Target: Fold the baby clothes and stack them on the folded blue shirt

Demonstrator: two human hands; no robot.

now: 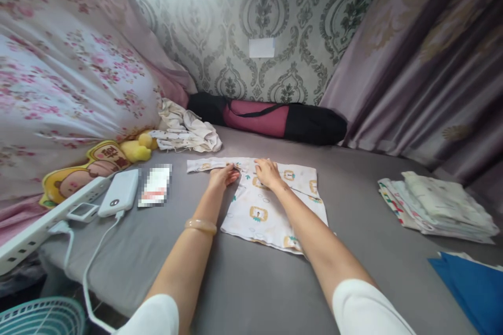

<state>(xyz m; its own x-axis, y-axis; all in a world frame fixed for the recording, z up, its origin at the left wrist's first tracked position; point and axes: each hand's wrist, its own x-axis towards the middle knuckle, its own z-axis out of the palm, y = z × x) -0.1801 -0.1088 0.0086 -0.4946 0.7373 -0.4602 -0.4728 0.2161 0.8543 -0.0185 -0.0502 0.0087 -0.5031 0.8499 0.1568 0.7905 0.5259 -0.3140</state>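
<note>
Grey bed (361,209), patterned wall (212,36) at far side. Head view: printed garment (259,214) lies mid-bed, strip like a sleeve (198,166) out left. Prob. light, v. soft, floppy, not fragile; hold by edges/corners. L hand (225,175): fingers curled at strip's base, pinch unclear. R hand (268,171): palm-down, fingers slightly spread on far part. Both reach in from near side.

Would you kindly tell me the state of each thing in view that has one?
Printed white garment: laid flat, one sleeve outstretched
Cream cloth: crumpled
Clothes pile: folded, stacked
Blue cloth: laid flat
Power bank: cable plugged in
Power strip: plug inserted
Long bag: lying down
</note>
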